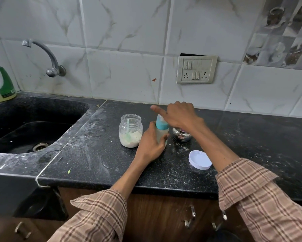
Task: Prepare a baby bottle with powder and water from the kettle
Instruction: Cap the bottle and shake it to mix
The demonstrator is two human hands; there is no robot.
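Note:
A baby bottle (161, 132) with a teal collar and clear cap stands upright on the black counter (97, 154). My left hand (151, 142) grips its lower body. My right hand (178, 114) is over the bottle's top with its index finger stretched out to the left; whether it holds the cap is hidden. Left of the bottle stands an open glass jar (130, 131) of white powder with a green scoop inside. A small steel vessel (181, 136) sits behind my right wrist, mostly hidden.
The jar's white lid (200, 160) lies upside down on the counter near my right forearm. A black sink (24, 135) with a wall tap (47, 57) fills the left. A dish-soap bottle (1, 84) stands at the far left. A socket panel (196, 69) is on the tiled wall.

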